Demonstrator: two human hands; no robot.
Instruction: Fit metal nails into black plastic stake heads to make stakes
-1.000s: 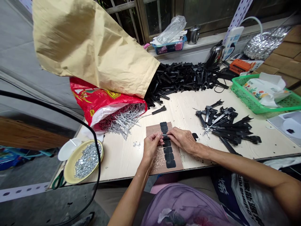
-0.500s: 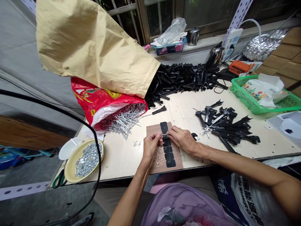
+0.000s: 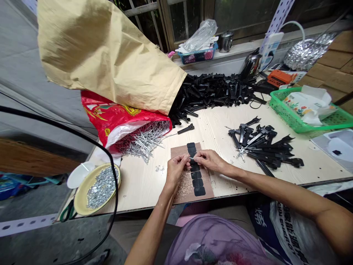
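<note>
My left hand (image 3: 175, 170) and my right hand (image 3: 210, 161) meet over a brown board (image 3: 184, 183) with a column of black pads (image 3: 196, 176) near the table's front edge. Both pinch the ends of a thin metal pin (image 3: 191, 158) held level between them. The fingers of each hand are closed in a pinch. A black plastic part that lay under my right hand is hidden by it.
A tan paper sack (image 3: 104, 51) spills black plastic parts (image 3: 215, 92) at the back. A red bag (image 3: 118, 117) spills metal pins (image 3: 143, 141). A yellow plate of small nuts (image 3: 96, 188) sits front left. Assembled black pieces (image 3: 264, 145) lie right, beside a green basket (image 3: 303, 110).
My right hand has turned and drawn slightly left, closing in on the pin. The left hand stays in its pinch.
</note>
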